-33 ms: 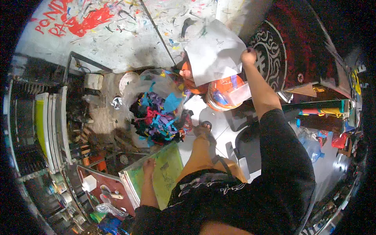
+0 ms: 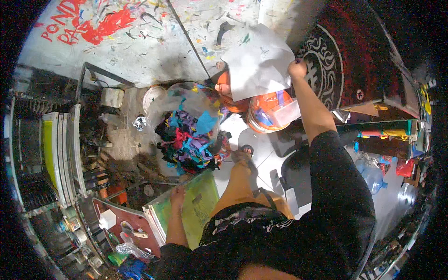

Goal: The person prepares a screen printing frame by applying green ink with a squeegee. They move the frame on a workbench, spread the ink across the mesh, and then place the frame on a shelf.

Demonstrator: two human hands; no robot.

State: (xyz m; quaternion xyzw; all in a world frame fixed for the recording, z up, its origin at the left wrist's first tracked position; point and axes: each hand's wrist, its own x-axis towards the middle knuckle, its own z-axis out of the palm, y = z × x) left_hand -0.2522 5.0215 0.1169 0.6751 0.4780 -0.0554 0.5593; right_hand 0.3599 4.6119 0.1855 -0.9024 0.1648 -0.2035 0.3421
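My right hand (image 2: 297, 70) is closed on the edge of a large white sheet (image 2: 256, 63), held out ahead against the paint-marked wall. The sheet hangs above an orange bucket (image 2: 263, 105) with a clear plastic container (image 2: 287, 113) in it, and partly covers another orange container (image 2: 224, 84). Low on the left, my left hand (image 2: 177, 197) grips the top edge of a green screen-printing frame (image 2: 200, 196) that leans beside my leg. Its fingertips are not clearly visible. More frames seem stacked against this one.
A clear bag of colourful fabric scraps (image 2: 191, 133) stands on the floor ahead. Frames fill a rack (image 2: 60, 158) at the left. A brown board (image 2: 126, 226) bears a white bottle and a brush. At the right are a black chair (image 2: 296, 175) and a blue water bottle (image 2: 373, 179).
The white sheet has shifted very slightly in my right hand. Both hands keep nearly the same places.
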